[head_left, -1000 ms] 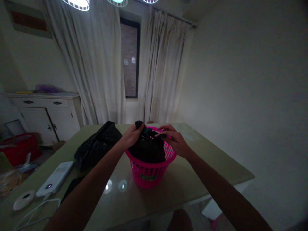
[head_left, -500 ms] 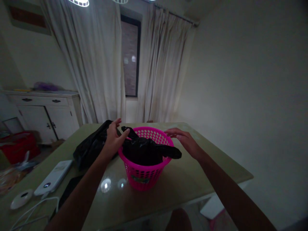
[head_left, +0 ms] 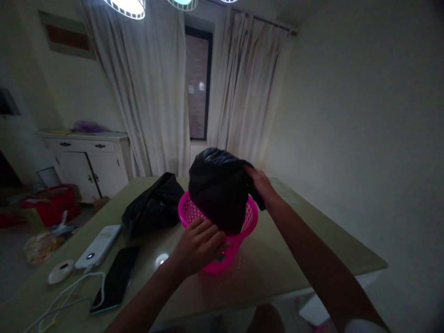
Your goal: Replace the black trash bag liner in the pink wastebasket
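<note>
A black plastic bag (head_left: pixel 222 185), bulging and tilted, is raised partly out of a pink perforated plastic basket (head_left: pixel 252 219). My right hand (head_left: pixel 262 185) is closed on the bag's gathered end at its upper right. At the near rim of the basket, my left hand (head_left: pixel 203 243) is closed with the fingers curled over the edge. It lies just below the bag, and its fingertips are partly hidden. The basket stands upright on a pale green glossy table (head_left: pixel 287 259).
Left of the basket lies another black plastic bag (head_left: pixel 154 203). Nearer me are a white power bank (head_left: pixel 99 246), a dark phone (head_left: pixel 116 277), a white round device (head_left: pixel 60 272) and white cables (head_left: pixel 69 296). A wall (head_left: pixel 347 138) rises on the right.
The black bag has come up out of the basket and tilted, with my right hand now closed on it. My left hand moved from the basket's left side to its near rim. The view shifted slightly.
</note>
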The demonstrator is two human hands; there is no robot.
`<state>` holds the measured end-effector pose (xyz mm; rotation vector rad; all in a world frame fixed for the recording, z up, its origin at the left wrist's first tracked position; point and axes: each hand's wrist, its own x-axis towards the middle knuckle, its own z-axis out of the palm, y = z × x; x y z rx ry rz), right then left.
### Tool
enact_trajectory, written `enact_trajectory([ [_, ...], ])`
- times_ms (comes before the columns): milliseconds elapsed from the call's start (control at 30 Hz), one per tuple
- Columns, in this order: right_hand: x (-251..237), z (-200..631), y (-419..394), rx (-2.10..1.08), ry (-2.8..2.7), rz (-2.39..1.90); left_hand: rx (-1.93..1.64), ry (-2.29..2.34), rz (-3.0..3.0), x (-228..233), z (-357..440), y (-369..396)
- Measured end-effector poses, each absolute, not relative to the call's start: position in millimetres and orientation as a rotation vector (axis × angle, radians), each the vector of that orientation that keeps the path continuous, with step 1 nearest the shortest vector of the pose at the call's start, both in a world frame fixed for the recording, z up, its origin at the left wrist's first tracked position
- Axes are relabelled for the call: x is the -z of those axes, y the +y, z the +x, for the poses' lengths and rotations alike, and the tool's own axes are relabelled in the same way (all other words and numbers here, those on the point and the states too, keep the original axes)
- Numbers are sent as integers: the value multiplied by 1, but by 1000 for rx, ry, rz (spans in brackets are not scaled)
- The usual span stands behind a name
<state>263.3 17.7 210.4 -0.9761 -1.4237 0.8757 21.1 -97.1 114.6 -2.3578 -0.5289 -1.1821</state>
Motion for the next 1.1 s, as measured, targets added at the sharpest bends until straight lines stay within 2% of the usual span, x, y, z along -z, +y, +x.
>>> enact_trajectory([
  [67,-223,283,27,-790,-1097,-834,1196,-523,-2371,-114,21,-98],
  [200,-258,339,29,-475,-778,-596,1383,-544,-2252,-103,-2,-84],
  [300,-282,377,16,-267,-595,-460,1630,-933,-1898,-88,-44,-54],
  [333,-287,386,11,-203,-572,-439,1555,-1222,-1829,-83,-59,-43],
  [433,-278,405,3,5,-740,-630,854,-1892,-1782,-65,-101,-19],
  [533,-240,420,5,137,-1090,-1196,387,-2157,-1818,-49,-129,-12],
  [633,-185,439,12,173,-1172,-1686,264,-2237,-1906,-43,-145,-12],
  [733,-132,459,16,156,-1099,-1960,405,-2318,-1928,-49,-152,-9],
  [900,-79,473,22,-20,-1226,-2116,983,-2361,-1726,-87,-155,9],
  [1033,-87,454,33,-169,-1476,-2114,1540,-2192,-1485,-144,-153,24],
  [1100,-108,432,32,-136,-1567,-1968,1637,-2083,-1406,-181,-148,25],
])
